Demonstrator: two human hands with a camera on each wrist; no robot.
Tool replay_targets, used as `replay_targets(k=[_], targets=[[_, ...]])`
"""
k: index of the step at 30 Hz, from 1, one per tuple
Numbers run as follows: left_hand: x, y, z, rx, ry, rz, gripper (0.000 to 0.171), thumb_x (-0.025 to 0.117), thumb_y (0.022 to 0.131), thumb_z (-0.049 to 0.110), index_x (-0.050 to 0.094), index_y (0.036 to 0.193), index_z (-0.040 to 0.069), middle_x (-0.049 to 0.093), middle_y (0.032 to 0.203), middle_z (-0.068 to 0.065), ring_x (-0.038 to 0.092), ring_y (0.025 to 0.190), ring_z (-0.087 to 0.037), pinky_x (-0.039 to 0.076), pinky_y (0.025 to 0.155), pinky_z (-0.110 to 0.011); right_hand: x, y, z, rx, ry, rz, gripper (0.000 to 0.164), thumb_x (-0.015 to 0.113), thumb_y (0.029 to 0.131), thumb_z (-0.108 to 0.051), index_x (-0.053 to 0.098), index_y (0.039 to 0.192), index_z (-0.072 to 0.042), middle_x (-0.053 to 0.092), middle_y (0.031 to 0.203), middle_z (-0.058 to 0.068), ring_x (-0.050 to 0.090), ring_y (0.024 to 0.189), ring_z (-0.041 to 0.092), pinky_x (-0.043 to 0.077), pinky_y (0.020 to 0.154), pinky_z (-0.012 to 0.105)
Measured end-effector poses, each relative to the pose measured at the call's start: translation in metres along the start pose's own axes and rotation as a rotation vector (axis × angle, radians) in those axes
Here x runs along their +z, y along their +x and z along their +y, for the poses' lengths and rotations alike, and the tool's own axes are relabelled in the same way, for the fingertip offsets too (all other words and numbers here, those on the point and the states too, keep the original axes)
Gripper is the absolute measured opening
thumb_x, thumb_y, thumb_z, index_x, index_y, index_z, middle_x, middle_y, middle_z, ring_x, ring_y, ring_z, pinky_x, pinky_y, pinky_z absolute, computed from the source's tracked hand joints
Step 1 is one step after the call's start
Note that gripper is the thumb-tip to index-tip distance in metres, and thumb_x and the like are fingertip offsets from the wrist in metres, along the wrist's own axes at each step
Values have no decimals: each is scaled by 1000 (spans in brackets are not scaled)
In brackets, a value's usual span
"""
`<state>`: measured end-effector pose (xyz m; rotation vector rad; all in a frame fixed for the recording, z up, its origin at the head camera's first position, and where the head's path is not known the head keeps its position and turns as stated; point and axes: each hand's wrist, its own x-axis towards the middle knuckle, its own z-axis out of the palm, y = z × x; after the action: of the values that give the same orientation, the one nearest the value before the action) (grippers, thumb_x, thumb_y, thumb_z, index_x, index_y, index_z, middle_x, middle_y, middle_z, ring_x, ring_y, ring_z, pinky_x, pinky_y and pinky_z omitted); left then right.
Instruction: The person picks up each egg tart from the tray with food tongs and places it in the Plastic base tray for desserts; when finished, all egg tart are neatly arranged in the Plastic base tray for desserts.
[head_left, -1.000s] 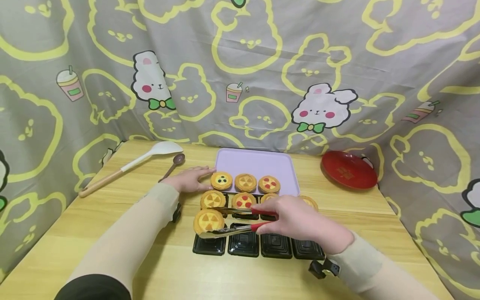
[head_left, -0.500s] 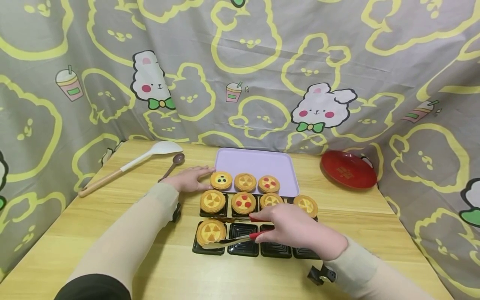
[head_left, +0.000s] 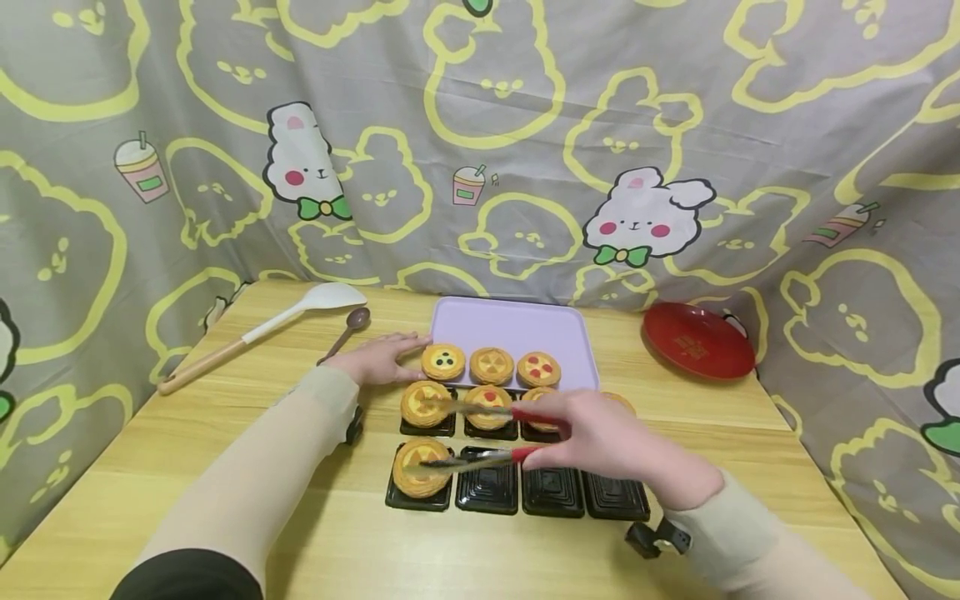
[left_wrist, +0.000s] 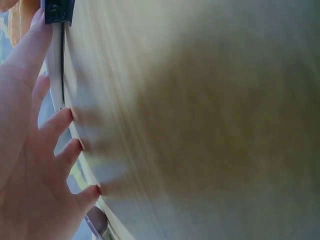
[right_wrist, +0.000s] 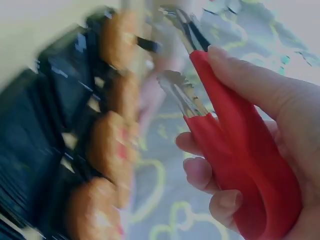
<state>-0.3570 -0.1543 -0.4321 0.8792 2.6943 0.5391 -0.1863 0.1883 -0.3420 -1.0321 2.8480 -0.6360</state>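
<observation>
My right hand [head_left: 611,437] grips a pair of food tongs by its red handles [right_wrist: 235,135]. The tongs' metal arms [head_left: 476,460] are spread apart with nothing between them, over the left end of the tart rows. Below them, an egg tart [head_left: 422,486] with wedge-shaped pieces on top sits on the front-left black square holder [head_left: 412,502]. My left hand [head_left: 375,360] rests at the lilac tray's [head_left: 510,323] near-left corner, fingers spread. In the left wrist view its fingertips [left_wrist: 89,195] are at the tabletop.
Tarts occupy the back row of black holders; three black holders [head_left: 486,492] right of the front tart are bare. Three more tarts [head_left: 491,366] stand along the tray's near edge. A white ladle [head_left: 330,296] and small brown spoon [head_left: 357,318] lie left, a red plate [head_left: 697,342] right.
The tart held in the tongs has been lowered onto the front-left black holder and let go. The tongs have spread and risen off it. My left hand has stayed put.
</observation>
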Motion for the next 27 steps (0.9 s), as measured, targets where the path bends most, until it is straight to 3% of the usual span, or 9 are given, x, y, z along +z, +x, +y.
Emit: replay_targets(k=[3,6,9,12,14,19,27], targets=[[1,1,0,9,-2,3,78,65,94,47,30,157,17,23,159,-21,20,143,-45,15,114,-63,-19,-1,11,62,102,68,68,82,77,-49,64,134,-15,70,109,-7,56,73,9,51,62,27],[3,1,-2,22,2,12,78,64,93,49,31,156,16,23,158,-23,21,142,-47,15,113,-65,-40,-5,27,161,102,142,70,81,77,-50,64,134,-14,71,107,-1,54,67,13,48,55,29],[4,2,-3,21,7,12,78,64,94,48,31,157,16,23,159,-22,21,143,-46,15,113,-64,-59,-11,49,255,24,199,71,78,79,-54,64,134,-12,70,116,6,61,81,18,54,69,37],[4,3,-3,14,5,9,77,65,94,45,31,157,16,23,159,-21,20,143,-45,15,114,-63,-70,-18,73,329,-34,199,73,76,80,-56,64,133,-8,66,125,11,63,101,23,53,86,47],[4,3,-3,12,1,9,77,66,94,43,31,156,16,23,159,-22,20,143,-45,15,114,-63,-72,-22,89,369,-21,162,74,76,81,-56,63,133,-4,65,126,14,62,103,25,53,85,47],[4,3,-1,11,4,1,77,65,94,45,30,157,15,23,159,-22,20,143,-46,15,113,-64,-61,-26,115,427,29,82,74,80,79,-51,64,130,1,70,115,13,60,85,21,51,70,35],[0,1,4,-5,4,-12,76,65,95,43,30,157,16,22,159,-22,21,143,-46,16,113,-64,-48,-17,119,426,46,40,69,81,78,-49,68,124,0,71,113,12,63,91,22,55,80,42]])
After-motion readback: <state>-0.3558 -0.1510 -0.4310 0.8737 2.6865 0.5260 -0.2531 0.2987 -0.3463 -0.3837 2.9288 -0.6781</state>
